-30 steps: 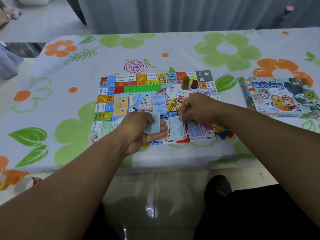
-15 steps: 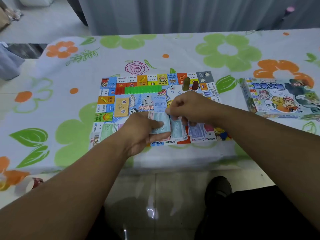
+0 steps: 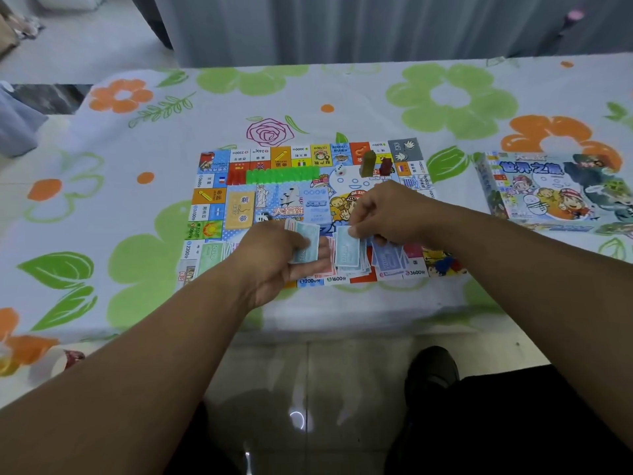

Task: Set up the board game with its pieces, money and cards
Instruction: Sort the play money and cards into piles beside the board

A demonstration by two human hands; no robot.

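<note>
While left hand (image 3: 274, 258) grips thin paper banknotes (image 3: 305, 244), right hand (image 3: 390, 214) pinches a limp blue note (image 3: 346, 252) at its 12 o'clock edge.

Game box (image 3: 555, 192) lies right of board (image 3: 239, 186) on table (image 3: 102, 207)

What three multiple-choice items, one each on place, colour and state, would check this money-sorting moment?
1. Where is the game box relative to the board?
A) on top of it
B) to its right
C) to its left

2. What colour is the long row of houses?
A) green
B) yellow
C) black

3. What is the left hand doing?
A) lying flat on the table
B) holding a stack of bills
C) hanging below the table

Answers:
1. B, the box lies beyond the board's right edge.
2. A, the row is bright green.
3. B, the bills sit in its grip.
</note>
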